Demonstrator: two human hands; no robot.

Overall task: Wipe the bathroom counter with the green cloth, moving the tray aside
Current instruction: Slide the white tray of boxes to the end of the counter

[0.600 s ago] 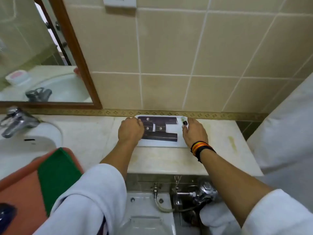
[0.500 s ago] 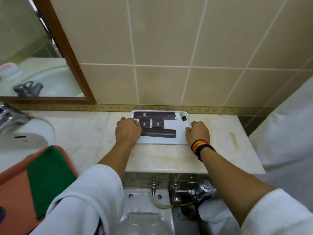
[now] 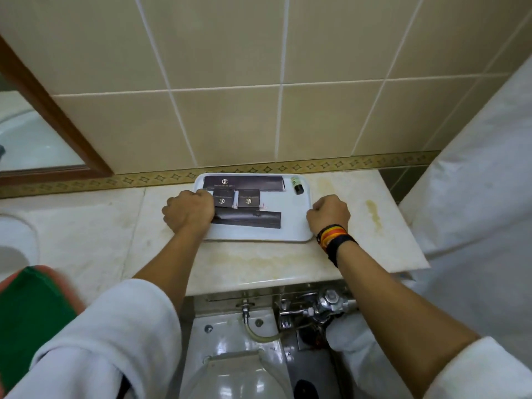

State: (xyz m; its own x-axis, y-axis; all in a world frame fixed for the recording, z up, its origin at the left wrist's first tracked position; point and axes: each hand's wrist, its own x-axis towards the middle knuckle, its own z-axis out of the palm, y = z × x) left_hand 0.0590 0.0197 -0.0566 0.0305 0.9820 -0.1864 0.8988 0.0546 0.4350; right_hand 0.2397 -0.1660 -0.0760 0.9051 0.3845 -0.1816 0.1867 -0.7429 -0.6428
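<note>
A white tray [image 3: 296, 214] lies on the marble counter [image 3: 259, 263] against the tiled wall, carrying several dark packets and a small bottle [image 3: 296, 185] at its far right corner. My left hand [image 3: 188, 211] is closed around the tray's left edge. My right hand [image 3: 328, 213] is closed around its right edge, with coloured bands on the wrist. The green cloth [image 3: 28, 315] lies folded on an orange cloth at the lower left, touched by neither hand.
A white sink [image 3: 14, 243] sits at the far left under a wood-framed mirror [image 3: 51, 116]. Below the counter's front edge are a toilet [image 3: 233, 375] and chrome flush pipework [image 3: 316, 309]. A white curtain [image 3: 475, 182] hangs on the right. A yellowish stain [image 3: 374, 217] marks the counter.
Both hands have curled tighter around the tray's two side edges. The view has swung to the right, so the sink and the green cloth now sit further left.
</note>
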